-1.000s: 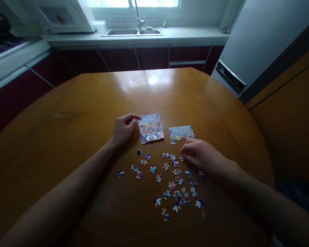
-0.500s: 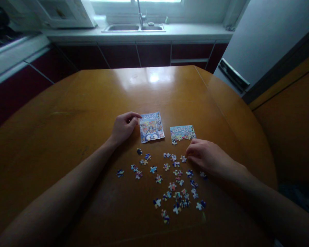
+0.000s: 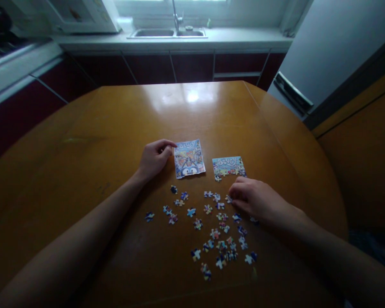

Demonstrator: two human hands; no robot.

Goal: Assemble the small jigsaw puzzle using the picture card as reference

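My left hand (image 3: 154, 158) rests on the wooden table (image 3: 99, 141) with its fingers curled, pinching the left edge of a colourful picture card (image 3: 189, 158). To the right lies a partly assembled puzzle strip (image 3: 228, 166). My right hand (image 3: 258, 201) is just below that strip, fingers bent down onto a loose piece (image 3: 228, 199) at the upper right of the scatter. Several loose puzzle pieces (image 3: 211, 231) are spread between my forearms.
Behind the table runs a kitchen counter with a sink and tap (image 3: 168, 32) under a bright window. A white appliance (image 3: 83, 17) stands at the back left. A grey fridge (image 3: 324, 47) stands at the right, beside a wooden panel (image 3: 362, 145).
My right hand slid slightly right, then down onto a loose piece below the strip. The left hand kept its hold on the card.
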